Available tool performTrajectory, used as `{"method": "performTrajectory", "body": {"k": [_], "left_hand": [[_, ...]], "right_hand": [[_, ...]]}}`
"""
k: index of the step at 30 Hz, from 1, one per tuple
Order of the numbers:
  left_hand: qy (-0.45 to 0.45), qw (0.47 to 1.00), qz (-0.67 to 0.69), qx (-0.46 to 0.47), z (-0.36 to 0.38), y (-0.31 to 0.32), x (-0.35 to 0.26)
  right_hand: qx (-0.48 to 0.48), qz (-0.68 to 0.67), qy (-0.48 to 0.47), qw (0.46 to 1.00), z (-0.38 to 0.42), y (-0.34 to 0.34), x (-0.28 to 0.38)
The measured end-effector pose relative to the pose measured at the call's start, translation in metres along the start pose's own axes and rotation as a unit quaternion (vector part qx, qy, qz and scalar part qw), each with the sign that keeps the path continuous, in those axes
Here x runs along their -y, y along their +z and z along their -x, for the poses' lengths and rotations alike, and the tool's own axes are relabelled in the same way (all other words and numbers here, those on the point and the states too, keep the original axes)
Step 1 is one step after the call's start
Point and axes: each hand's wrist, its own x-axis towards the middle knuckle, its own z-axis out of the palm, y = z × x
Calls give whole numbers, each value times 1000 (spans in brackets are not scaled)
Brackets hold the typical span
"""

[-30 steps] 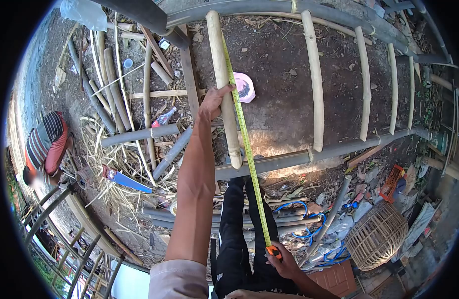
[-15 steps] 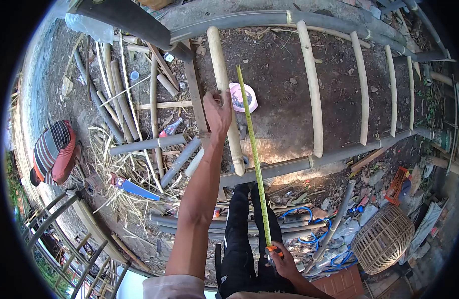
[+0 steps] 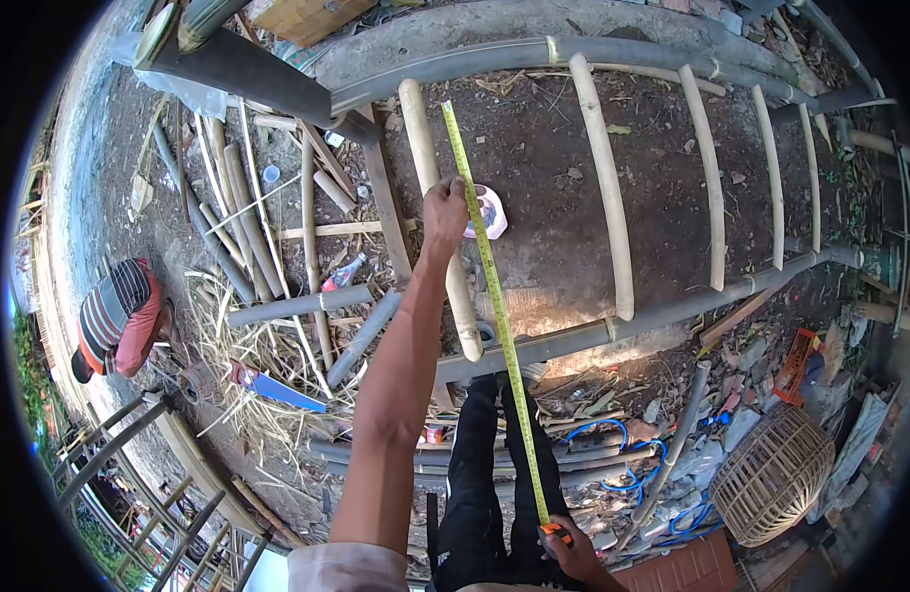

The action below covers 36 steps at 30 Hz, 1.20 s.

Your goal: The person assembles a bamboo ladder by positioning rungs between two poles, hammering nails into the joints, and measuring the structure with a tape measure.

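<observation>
Yellow tape [image 3: 509,345] beside the bamboo pole [image 3: 463,311] should read best straight and taut, right hand [image 3: 577,558] closed round its orange case [image 3: 556,535], left hand [image 3: 444,214] curled at the pole, exact hold unclear.

Your tape blade [image 3: 494,281] is yellow with fine dark markings, and its case [image 3: 557,535] at 5 o'clock is orange and black. The pole [image 3: 420,128] by the blade is pale cream. You wear black trousers [image 3: 462,493] with white side striping at 6 o'clock. The bowl [image 3: 497,225] at 1 o'clock is pink, the crate [image 3: 793,367] at 3 orange, the woven lattice basket [image 3: 774,479] at 4 tan, the saw blade [image 3: 289,394] at 8 blue; at 9, a co-worker's shirt [image 3: 114,304] shows dark, pale and orange stripes.
</observation>
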Motion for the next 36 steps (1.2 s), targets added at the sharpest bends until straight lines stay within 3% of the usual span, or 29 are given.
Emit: {"method": "performTrajectory", "body": {"k": [3,4,7,11,17,23,26,29,36], "left_hand": [[57,986,-150,-49,-10,-6,-11],[63,976,-182,-105,-8,-4,-20],[103,957,-238,-126,-26,-21,-21],[88,927,-335,-146,-37,-29,-29],[14,907,-391,-155,-42,-33,-36],[21,880,-439,-180,-57,-31,-26],[18,874,-458,-158,-57,-30,-33],[48,856,-488,-163,-51,-25,-39],[103,830,-510,-200,-48,-7,-30]], "right_hand": [[1,-59,72,996,-8,-4,13],[0,-89,103,991,-13,-5,24],[35,-210,163,963,-25,-6,55],[110,-244,144,953,-32,-2,104],[141,-306,153,929,-13,-4,159],[148,-386,157,897,-3,-7,167],[101,-331,186,919,16,1,199],[70,-345,151,924,22,7,204],[132,-361,121,915,43,-9,209]]}}
